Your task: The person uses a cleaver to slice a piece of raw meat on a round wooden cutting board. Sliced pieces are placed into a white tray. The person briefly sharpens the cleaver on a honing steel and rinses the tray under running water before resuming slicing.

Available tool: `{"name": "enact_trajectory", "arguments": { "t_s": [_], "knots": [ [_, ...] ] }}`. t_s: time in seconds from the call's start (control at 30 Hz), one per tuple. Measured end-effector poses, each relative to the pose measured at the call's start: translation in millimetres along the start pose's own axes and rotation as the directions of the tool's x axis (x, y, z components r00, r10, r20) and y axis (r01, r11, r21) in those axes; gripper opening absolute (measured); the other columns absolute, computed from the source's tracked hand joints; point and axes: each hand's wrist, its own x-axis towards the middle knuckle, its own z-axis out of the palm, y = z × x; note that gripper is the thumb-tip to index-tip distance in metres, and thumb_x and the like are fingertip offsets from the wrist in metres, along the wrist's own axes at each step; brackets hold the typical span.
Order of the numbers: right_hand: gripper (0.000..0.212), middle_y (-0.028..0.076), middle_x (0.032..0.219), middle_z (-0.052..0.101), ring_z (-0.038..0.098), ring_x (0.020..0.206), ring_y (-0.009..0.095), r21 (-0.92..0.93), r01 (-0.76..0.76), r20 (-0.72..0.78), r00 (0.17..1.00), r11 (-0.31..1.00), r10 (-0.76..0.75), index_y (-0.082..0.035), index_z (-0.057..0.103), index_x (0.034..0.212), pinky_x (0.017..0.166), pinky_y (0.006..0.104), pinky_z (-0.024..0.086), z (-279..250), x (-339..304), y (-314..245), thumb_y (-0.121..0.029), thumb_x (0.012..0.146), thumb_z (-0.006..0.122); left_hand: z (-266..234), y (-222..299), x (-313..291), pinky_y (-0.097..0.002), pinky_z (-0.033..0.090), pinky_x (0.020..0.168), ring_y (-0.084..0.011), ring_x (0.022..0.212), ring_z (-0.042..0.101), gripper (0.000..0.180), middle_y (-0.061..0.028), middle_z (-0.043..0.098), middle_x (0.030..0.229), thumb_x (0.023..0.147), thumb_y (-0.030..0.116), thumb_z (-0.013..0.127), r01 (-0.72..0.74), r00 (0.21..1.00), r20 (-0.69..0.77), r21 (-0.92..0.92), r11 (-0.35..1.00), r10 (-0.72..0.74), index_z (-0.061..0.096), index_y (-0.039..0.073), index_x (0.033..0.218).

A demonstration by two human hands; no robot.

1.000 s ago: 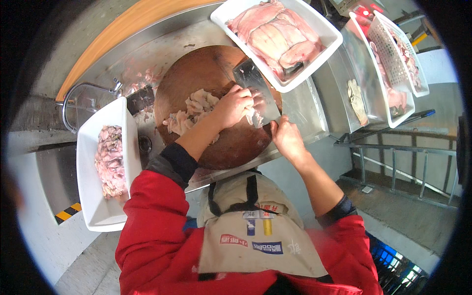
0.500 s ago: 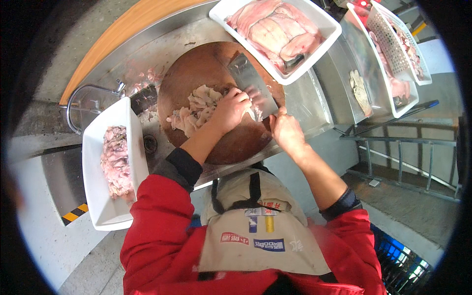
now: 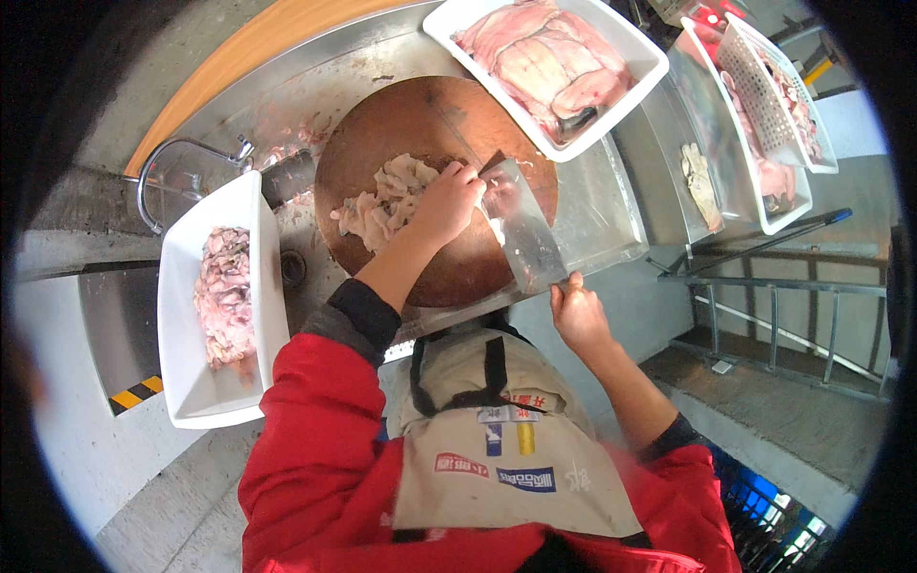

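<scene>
Three white tubs point(image 3: 180, 329) and one perforated basket point(image 3: 756, 91) contain raw meat point(image 3: 225, 301); upper tub point(image 3: 611, 111): slabs point(image 3: 544, 62). Right hand point(image 3: 581, 313) grips one cleaver point(image 3: 528, 239); left hand point(image 3: 449, 205), curled, contacts sliced meat point(image 3: 377, 212) on one round chopping board point(image 3: 420, 110); grip indeterminate.

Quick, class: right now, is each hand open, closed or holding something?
Left hand: fingers curled beside the pale meat pieces; whether they grip any cannot be told.
Right hand: closed, holding the cleaver.
</scene>
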Motion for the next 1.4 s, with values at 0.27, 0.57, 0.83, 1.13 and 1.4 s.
{"name": "enact_trajectory", "arguments": {
  "t_s": [0.27,0.57,0.83,1.13,1.4],
  "knots": [
    [0.040,0.035,0.084,0.068,0.067,0.083,0.056,0.001,0.017,-0.013,1.000,1.000,-0.017,0.010,0.050,0.114,0.076,0.0618,0.055,-9.6,0.8,-10.2,-0.028,0.103,0.057,-5.2,16.6,-8.7,-0.0433,0.052,0.089,-0.0323,0.101,0.059,0.012,-0.0099,0.061,0.101,0.085,0.011,0.071,0.034,0.999,-0.037,-0.136,0.990,-0.039,0.068,0.004,0.094],
    [0.036,0.036,0.082,0.068,0.068,0.081,0.055,0.004,0.063,-0.124,0.990,0.998,-0.062,0.008,0.051,0.109,0.073,0.0618,0.055,-3.9,51.3,-45.5,-0.027,0.104,0.057,3.9,41.7,-24.9,-0.0449,0.051,0.087,-0.0330,0.099,0.058,0.008,-0.0111,0.060,0.098,0.085,0.010,0.072,-0.077,0.995,0.037,-0.275,0.958,0.091,0.067,0.005,0.089],
    [0.037,0.019,0.064,0.066,0.068,0.052,0.031,0.431,-0.069,0.176,0.984,0.900,-0.008,0.009,0.057,0.110,0.051,0.0461,0.054,-49.2,34.0,-40.3,-0.027,0.106,0.054,-38.4,13.5,-21.1,-0.0479,0.052,0.093,-0.0364,0.111,0.058,0.015,-0.0115,0.061,0.108,0.085,0.014,0.070,0.138,0.977,0.075,0.489,0.861,-0.199,0.069,0.007,0.098],
    [0.041,0.013,0.057,0.061,0.062,0.045,0.022,0.463,-0.143,0.053,0.990,0.875,0.133,0.010,0.055,0.110,0.044,0.0395,0.050,-64.7,28.0,-26.1,-0.030,0.107,0.055,-59.9,11.4,0.2,-0.0469,0.053,0.091,-0.0339,0.109,0.059,0.017,-0.0120,0.059,0.113,0.088,0.011,0.064,0.185,0.983,-0.044,0.198,0.963,-0.180,0.068,0.003,0.103],
    [0.048,0.028,0.072,0.067,0.069,0.065,0.042,0.112,0.071,-0.045,0.997,0.991,-0.066,0.014,0.054,0.126,0.065,0.0499,0.056,-52.9,42.9,-17.3,-0.030,0.106,0.057,-13.9,17.9,20.6,-0.0440,0.053,0.093,-0.0346,0.108,0.060,0.020,-0.0114,0.060,0.111,0.085,0.005,0.066,0.038,0.998,-0.048,-0.026,0.999,-0.039,0.067,0.004,0.105]
  ]
}}
